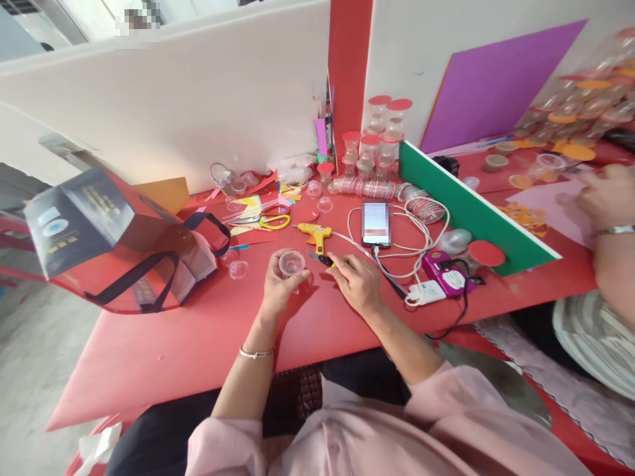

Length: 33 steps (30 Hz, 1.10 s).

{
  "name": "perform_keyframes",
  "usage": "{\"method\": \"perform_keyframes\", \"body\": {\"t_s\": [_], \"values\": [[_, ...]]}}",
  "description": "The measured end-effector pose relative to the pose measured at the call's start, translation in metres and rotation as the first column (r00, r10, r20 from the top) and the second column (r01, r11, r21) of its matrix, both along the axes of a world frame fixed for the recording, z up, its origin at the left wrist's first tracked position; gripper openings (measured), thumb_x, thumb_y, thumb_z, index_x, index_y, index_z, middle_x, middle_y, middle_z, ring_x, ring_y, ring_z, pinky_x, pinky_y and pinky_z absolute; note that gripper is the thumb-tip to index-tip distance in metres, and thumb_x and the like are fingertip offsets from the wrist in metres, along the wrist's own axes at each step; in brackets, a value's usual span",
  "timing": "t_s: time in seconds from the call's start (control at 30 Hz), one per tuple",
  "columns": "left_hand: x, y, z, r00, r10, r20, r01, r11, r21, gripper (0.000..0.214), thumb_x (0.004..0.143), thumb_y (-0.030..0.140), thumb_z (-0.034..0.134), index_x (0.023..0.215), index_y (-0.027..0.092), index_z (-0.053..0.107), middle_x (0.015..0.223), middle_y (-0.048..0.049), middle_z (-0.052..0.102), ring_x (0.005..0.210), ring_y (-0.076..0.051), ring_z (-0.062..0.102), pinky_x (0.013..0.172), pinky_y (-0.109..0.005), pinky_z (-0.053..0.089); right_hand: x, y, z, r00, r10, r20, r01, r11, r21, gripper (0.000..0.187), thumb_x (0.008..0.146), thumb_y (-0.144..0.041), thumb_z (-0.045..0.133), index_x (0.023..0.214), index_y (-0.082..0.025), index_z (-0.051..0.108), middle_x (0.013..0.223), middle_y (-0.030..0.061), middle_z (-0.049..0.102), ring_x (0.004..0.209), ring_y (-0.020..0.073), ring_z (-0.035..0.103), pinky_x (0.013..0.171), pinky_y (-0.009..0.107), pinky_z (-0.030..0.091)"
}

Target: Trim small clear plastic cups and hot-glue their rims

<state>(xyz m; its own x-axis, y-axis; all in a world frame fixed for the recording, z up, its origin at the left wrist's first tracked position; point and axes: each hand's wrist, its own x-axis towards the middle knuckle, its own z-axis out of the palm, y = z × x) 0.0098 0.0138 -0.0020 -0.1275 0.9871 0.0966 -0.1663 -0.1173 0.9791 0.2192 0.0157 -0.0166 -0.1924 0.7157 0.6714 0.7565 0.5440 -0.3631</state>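
Observation:
Near the table's front edge, my left hand is closed around a small clear plastic cup, its round rim facing up. My right hand grips the handle of a utility knife, black and yellow. The blade points left toward the cup, a short gap away. Just behind both hands lies a yellow glue gun on the red table. Scissors with yellow handles rest among paper scraps farther back. Loose clear cups lie to the left.
A large bag stands at left. Behind the glue gun are a phone on a white cable and red-capped containers. A purple power strip and green divider stand right; beyond them, another person's hand works.

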Motion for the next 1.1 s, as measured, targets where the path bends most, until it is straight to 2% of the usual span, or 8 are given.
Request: {"method": "perform_keyframes", "body": {"t_s": [0.1,0.33,0.43,0.57,0.73,0.93,1.1], "values": [[0.000,0.001,-0.004,0.999,-0.051,-0.008,0.050,0.998,-0.024,0.046,0.075,0.027,0.087,0.112,0.023,0.060,0.087,0.0029,0.063,0.052,-0.006,0.053,0.042,-0.017,0.044,0.000,-0.001,0.000,1.000,-0.005,0.015,0.005,1.000,0.023,0.037,0.102,-0.039,0.064,0.135,-0.025,0.069,0.098,0.0057,0.075,0.085,0.0174,0.066,0.078,0.030,0.045],[0.001,0.002,-0.011,0.999,-0.043,-0.010,0.043,0.999,0.015,0.041,0.077,0.024,0.084,0.106,0.024,0.056,0.085,0.0042,0.061,0.053,-0.006,0.050,0.044,-0.017,0.044,0.001,0.000,-0.001,0.999,-0.008,0.042,0.007,1.000,0.029,0.038,0.101,-0.037,0.065,0.138,-0.027,0.068,0.099,0.0055,0.075,0.089,0.0186,0.066,0.083,0.031,0.045],[0.001,0.002,-0.012,0.999,-0.004,-0.049,0.005,1.000,0.014,0.044,0.076,0.025,0.085,0.109,0.026,0.056,0.090,0.0030,0.062,0.060,-0.008,0.055,0.049,-0.018,0.047,0.002,0.000,-0.001,0.999,0.001,0.041,-0.002,1.000,0.009,0.039,0.101,-0.036,0.065,0.140,-0.028,0.066,0.102,0.0059,0.075,0.090,0.0188,0.066,0.082,0.032,0.045],[-0.001,0.001,-0.012,0.994,0.019,-0.103,-0.014,0.998,0.055,0.054,0.071,0.027,0.091,0.113,0.026,0.058,0.098,0.0008,0.063,0.076,-0.011,0.062,0.065,-0.023,0.055,0.001,-0.001,0.002,0.996,0.056,0.063,-0.054,0.998,-0.036,0.039,0.102,-0.036,0.064,0.140,-0.031,0.065,0.102,0.0047,0.075,0.091,0.0187,0.066,0.081,0.032,0.044],[-0.002,0.001,-0.011,0.991,0.017,-0.131,-0.011,0.999,0.043,0.054,0.069,0.032,0.093,0.111,0.024,0.060,0.094,-0.0004,0.063,0.070,-0.012,0.061,0.060,-0.024,0.053,-0.001,-0.001,0.003,0.993,0.087,0.082,-0.082,0.995,-0.064,0.038,0.101,-0.039,0.065,0.137,-0.029,0.068,0.097,0.0046,0.074,0.088,0.0181,0.065,0.077,0.032,0.041],[0.000,0.001,-0.007,0.973,0.077,-0.216,-0.053,0.992,0.111,0.058,0.064,0.030,0.097,0.107,0.024,0.058,0.100,-0.0012,0.064,0.083,-0.014,0.064,0.073,-0.028,0.056,-0.001,-0.002,0.004,0.990,0.095,0.101,-0.087,0.993,-0.081,0.034,0.102,-0.038,0.064,0.133,-0.026,0.071,0.095,0.0052,0.074,0.087,0.0189,0.065,0.077,0.034,0.041],[-0.001,-0.002,-0.007,0.972,0.074,-0.223,-0.052,0.993,0.105,0.056,0.069,0.030,0.094,0.109,0.023,0.055,0.104,-0.0014,0.064,0.085,-0.013,0.066,0.075,-0.027,0.056,-0.001,-0.004,0.004,0.990,0.126,0.071,-0.119,0.988,-0.095,0.036,0.101,-0.036,0.064,0.136,-0.024,0.069,0.097,0.0059,0.075,0.088,0.0198,0.065,0.079,0.035,0.042]]}}
